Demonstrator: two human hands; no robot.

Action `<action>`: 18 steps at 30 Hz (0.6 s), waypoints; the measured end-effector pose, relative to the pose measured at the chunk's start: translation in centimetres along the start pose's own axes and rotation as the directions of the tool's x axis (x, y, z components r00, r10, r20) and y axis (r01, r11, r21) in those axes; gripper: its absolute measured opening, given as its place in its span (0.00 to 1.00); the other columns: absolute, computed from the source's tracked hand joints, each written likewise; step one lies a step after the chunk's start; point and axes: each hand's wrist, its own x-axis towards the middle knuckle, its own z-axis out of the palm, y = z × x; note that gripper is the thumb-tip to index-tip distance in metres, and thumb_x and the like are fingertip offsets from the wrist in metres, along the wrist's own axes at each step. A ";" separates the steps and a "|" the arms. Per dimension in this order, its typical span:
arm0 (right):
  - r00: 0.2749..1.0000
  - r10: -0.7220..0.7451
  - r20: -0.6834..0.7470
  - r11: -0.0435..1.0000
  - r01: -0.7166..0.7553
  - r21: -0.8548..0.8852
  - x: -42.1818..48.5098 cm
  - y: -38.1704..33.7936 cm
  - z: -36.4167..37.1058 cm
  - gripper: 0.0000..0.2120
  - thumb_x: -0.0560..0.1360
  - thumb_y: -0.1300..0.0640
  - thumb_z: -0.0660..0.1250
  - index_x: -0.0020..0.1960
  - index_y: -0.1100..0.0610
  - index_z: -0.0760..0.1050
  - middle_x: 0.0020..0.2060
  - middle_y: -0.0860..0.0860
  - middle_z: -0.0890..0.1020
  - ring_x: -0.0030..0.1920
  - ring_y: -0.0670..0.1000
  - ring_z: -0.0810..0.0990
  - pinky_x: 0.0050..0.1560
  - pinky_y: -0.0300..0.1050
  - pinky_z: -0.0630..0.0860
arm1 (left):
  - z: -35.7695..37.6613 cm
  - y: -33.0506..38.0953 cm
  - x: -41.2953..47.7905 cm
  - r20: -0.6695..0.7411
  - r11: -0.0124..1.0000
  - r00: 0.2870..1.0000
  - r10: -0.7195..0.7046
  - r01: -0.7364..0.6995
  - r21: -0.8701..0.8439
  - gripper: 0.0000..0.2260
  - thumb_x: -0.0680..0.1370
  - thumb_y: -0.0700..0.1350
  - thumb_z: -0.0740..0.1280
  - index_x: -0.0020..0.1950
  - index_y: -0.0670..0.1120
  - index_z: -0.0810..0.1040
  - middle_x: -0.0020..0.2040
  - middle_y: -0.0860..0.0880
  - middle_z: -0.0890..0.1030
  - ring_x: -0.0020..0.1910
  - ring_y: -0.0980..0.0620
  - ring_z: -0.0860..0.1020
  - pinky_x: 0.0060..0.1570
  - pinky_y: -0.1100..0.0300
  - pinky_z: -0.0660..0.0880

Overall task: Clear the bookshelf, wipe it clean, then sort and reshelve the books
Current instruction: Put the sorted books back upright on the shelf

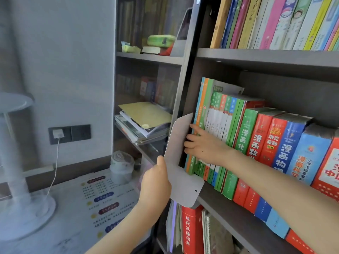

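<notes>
A dark bookshelf (256,57) fills the right half of the head view. On its middle shelf stands a row of green, red and blue books (256,136). A grey metal bookend (181,154) stands at the row's left end. My left hand (156,182) grips the bookend's lower edge, thumb up against its face. My right hand (203,143) reaches across the spines, fingers curled round the leftmost thin books (201,99) next to the bookend.
The upper shelf holds a leaning row of colourful books (275,22). A red dictionary (190,233) stands on the lower shelf. Left compartments hold stacked papers (145,120) and a green case (161,40). A desk (77,217) carries a white lamp base (23,211) and a jar (122,165).
</notes>
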 end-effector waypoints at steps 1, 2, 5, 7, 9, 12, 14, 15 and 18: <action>1.000 0.005 -0.007 1.000 -0.005 0.018 0.0 0.2 -0.1 0.15 0.57 0.63 0.76 0.42 0.52 0.84 0.37 0.46 0.80 0.42 0.53 0.79 0.67 0.64 0.64 | 0.1 0.1 0.2 0.024 0.999 0.999 -0.025 0.024 0.034 0.13 0.76 0.31 0.62 0.45 0.45 0.59 0.28 0.51 0.65 0.23 0.54 0.62 0.22 0.63 0.56; 1.000 0.006 -0.004 1.000 -0.006 0.029 0.0 0.5 -0.2 0.16 0.57 0.64 0.76 0.43 0.52 0.84 0.37 0.46 0.80 0.42 0.52 0.79 0.66 0.64 0.64 | 0.3 0.0 0.5 0.040 0.998 0.997 -0.061 0.059 0.038 0.12 0.78 0.32 0.59 0.45 0.45 0.57 0.28 0.51 0.65 0.24 0.54 0.62 0.24 0.61 0.59; 1.000 -0.002 0.010 0.999 0.001 0.053 -0.2 0.8 -0.3 0.18 0.56 0.63 0.77 0.44 0.51 0.84 0.37 0.46 0.80 0.43 0.52 0.79 0.66 0.64 0.66 | 0.2 0.5 1.2 0.065 0.994 0.993 -0.098 0.100 -0.034 0.11 0.78 0.31 0.56 0.47 0.44 0.57 0.30 0.49 0.66 0.27 0.53 0.63 0.25 0.60 0.58; 1.000 -0.010 0.014 0.997 0.009 0.070 -0.2 0.6 -0.2 0.19 0.56 0.63 0.78 0.45 0.50 0.84 0.37 0.45 0.80 0.44 0.52 0.79 0.66 0.64 0.66 | 0.1 0.9 1.4 0.070 0.995 0.994 -0.088 0.091 -0.050 0.11 0.76 0.29 0.56 0.47 0.44 0.57 0.30 0.49 0.66 0.26 0.53 0.62 0.24 0.61 0.56; 1.000 -0.002 0.002 0.997 0.001 0.078 -0.2 0.6 -0.5 0.19 0.57 0.64 0.78 0.46 0.50 0.84 0.38 0.46 0.81 0.45 0.53 0.80 0.67 0.64 0.66 | -0.1 1.1 1.5 0.082 0.992 0.992 -0.094 0.100 -0.075 0.12 0.75 0.28 0.55 0.47 0.44 0.57 0.31 0.48 0.67 0.27 0.51 0.63 0.24 0.61 0.56; 0.997 0.041 -0.058 0.998 -0.037 0.060 -1.4 -0.2 -1.0 0.19 0.64 0.67 0.72 0.53 0.54 0.83 0.48 0.52 0.83 0.54 0.57 0.80 0.71 0.66 0.57 | -0.4 1.1 1.5 0.104 0.994 0.991 -0.081 0.088 -0.067 0.12 0.75 0.29 0.56 0.48 0.44 0.58 0.33 0.47 0.70 0.29 0.50 0.66 0.24 0.62 0.58; 0.998 0.032 -0.055 0.999 -0.030 0.037 -2.9 -1.3 -1.2 0.20 0.68 0.66 0.64 0.58 0.55 0.80 0.53 0.54 0.82 0.58 0.58 0.78 0.72 0.65 0.53 | -0.4 0.9 1.5 0.108 0.994 0.991 -0.072 0.081 -0.074 0.11 0.75 0.29 0.56 0.50 0.43 0.59 0.34 0.47 0.70 0.30 0.49 0.67 0.24 0.62 0.58; 1.000 0.020 -0.018 1.000 -0.020 0.018 -3.5 -2.2 -1.3 0.19 0.69 0.64 0.63 0.57 0.55 0.81 0.54 0.53 0.82 0.59 0.58 0.77 0.73 0.65 0.51 | -0.4 0.9 1.6 0.104 0.994 0.992 -0.068 0.076 -0.079 0.12 0.75 0.29 0.56 0.51 0.44 0.60 0.33 0.47 0.70 0.31 0.49 0.68 0.24 0.62 0.59; 0.989 0.007 0.148 1.000 -0.004 -0.021 -4.4 -4.5 -1.2 0.14 0.69 0.51 0.71 0.53 0.53 0.82 0.58 0.53 0.80 0.64 0.58 0.74 0.72 0.66 0.48 | -0.3 0.7 1.6 0.117 0.995 0.991 -0.066 0.074 -0.068 0.11 0.76 0.30 0.56 0.50 0.44 0.59 0.32 0.48 0.69 0.32 0.47 0.70 0.28 0.58 0.65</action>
